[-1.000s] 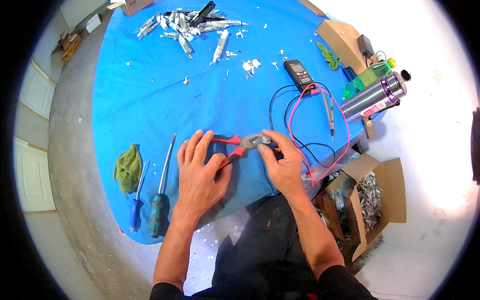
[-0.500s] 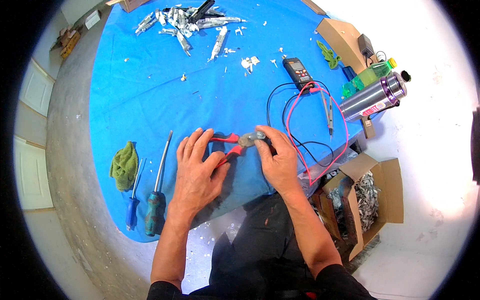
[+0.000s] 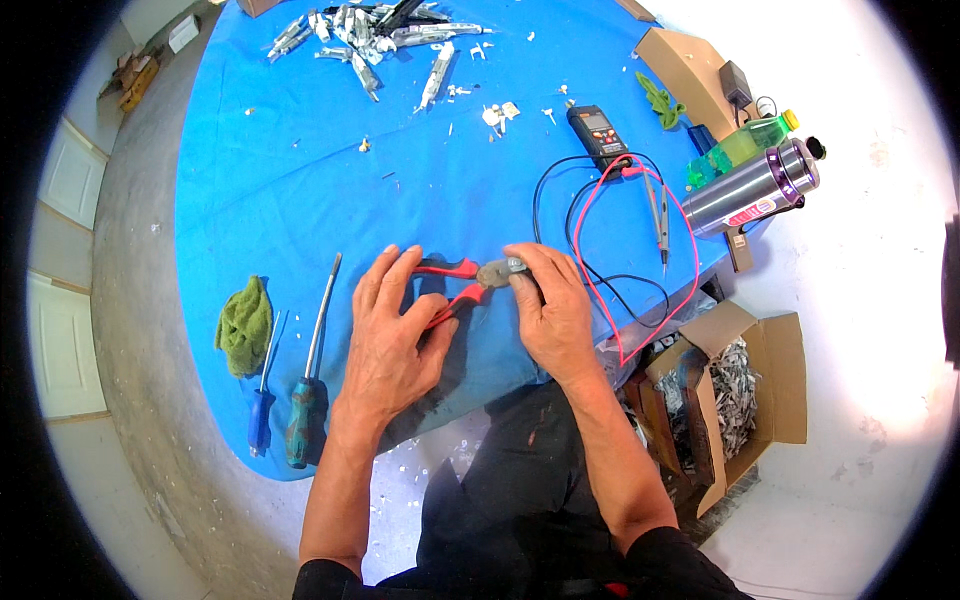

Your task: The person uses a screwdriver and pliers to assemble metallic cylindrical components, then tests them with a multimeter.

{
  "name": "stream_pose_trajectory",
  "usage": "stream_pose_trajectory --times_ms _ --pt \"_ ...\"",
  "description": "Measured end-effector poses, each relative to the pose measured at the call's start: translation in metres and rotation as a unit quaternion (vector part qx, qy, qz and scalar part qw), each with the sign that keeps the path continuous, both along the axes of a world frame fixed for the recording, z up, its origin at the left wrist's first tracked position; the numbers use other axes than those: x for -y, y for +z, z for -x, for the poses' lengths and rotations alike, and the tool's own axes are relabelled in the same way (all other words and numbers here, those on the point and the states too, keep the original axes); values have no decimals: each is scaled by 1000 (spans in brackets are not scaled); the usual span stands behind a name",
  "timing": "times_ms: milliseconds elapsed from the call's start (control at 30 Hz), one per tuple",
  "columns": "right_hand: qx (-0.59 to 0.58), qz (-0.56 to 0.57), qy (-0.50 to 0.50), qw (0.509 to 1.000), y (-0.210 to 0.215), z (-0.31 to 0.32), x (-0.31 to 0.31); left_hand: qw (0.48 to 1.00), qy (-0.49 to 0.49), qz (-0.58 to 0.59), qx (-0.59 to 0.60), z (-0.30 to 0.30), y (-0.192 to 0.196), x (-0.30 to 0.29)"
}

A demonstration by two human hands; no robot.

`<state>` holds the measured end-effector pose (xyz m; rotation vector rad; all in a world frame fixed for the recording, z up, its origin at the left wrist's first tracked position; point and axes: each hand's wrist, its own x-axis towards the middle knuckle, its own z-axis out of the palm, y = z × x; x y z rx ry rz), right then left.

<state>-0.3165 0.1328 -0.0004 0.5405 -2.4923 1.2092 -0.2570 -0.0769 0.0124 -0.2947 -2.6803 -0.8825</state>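
Metal pliers point(image 3: 488, 275) (curved red handles point(image 3: 465, 268)).

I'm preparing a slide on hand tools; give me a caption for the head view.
Left hand gripping red-handled pliers, right hand at their jaw end, above a blue-covered table.

I saw a short left sleeve of plain black cloth point(image 3: 325, 580) and a short right sleeve of plain black cloth point(image 3: 672, 568). Past the sleeves, both arms were bare. The left hand point(image 3: 383, 345) and the right hand point(image 3: 553, 320) were bare too. I saw black cloth over the legs point(image 3: 500, 500), with a small reddish-brown mark on it. Low down, I saw a tiny bit of bright red point(image 3: 617, 589), too small to name.
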Motion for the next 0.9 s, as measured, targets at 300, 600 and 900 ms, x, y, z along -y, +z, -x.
stream_pose_trajectory --times_ms 300,600,900 --pt "16 8 -12 1000 -3 -2 1 1000 -8 -16 -16 1 -3 2" --pt "35 94 -46 994 -4 -9 -2 999 4 -25 -26 1 -2 -4" --pt "-35 155 -67 985 7 -14 -7 999 16 -16 -25 0 -2 -7"
